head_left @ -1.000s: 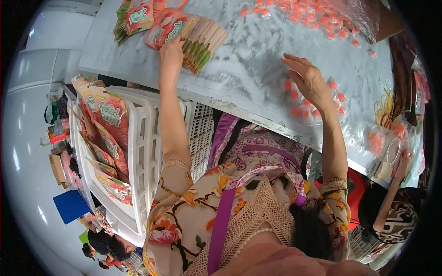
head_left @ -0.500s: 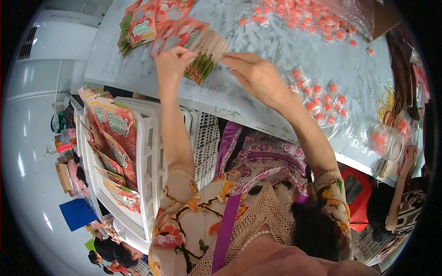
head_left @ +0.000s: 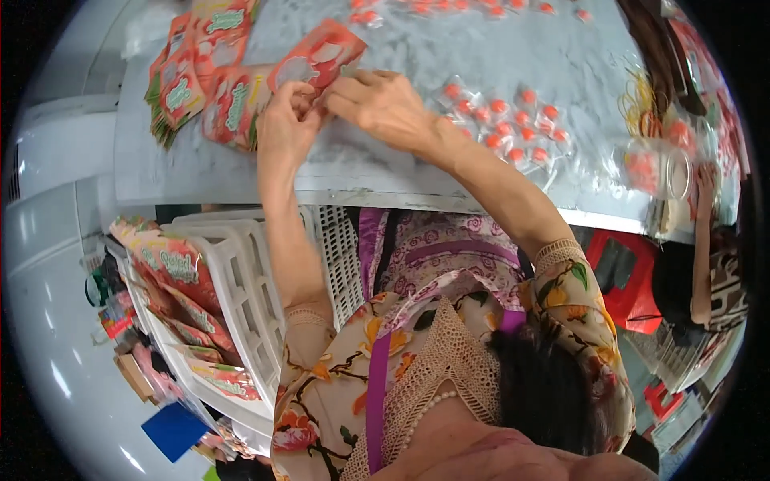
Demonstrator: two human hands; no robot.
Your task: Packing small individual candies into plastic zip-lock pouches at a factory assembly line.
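Observation:
A red pouch (head_left: 325, 54) with a clear window lies tilted over the table (head_left: 385, 172), its near edge at my fingers. My left hand (head_left: 282, 124) is closed in a pinch on that edge. Beside it, almost touching, my right hand (head_left: 377, 108) also pinches the pouch's edge; the pouch's mouth is hidden behind the fingers. Left of my left hand lies a small stack of similar pouches (head_left: 233, 108), with more piles of pouches (head_left: 180, 92) beyond it. Right of my right hand is a group of small clear packets with orange-red balls (head_left: 513, 124).
More ball packets (head_left: 481, 6) lie at the far edge. At right are a clear jar (head_left: 670, 175), yellow rubber bands (head_left: 638, 100) and another person's arm (head_left: 703, 248). A white crate (head_left: 249, 280) of filled pouches stands lower left; a red stool (head_left: 622, 280) is lower right.
My hands have come together from apart. The fanned pouches between them now lie to the left, and one pouch is held in both hands. The whole view has shifted.

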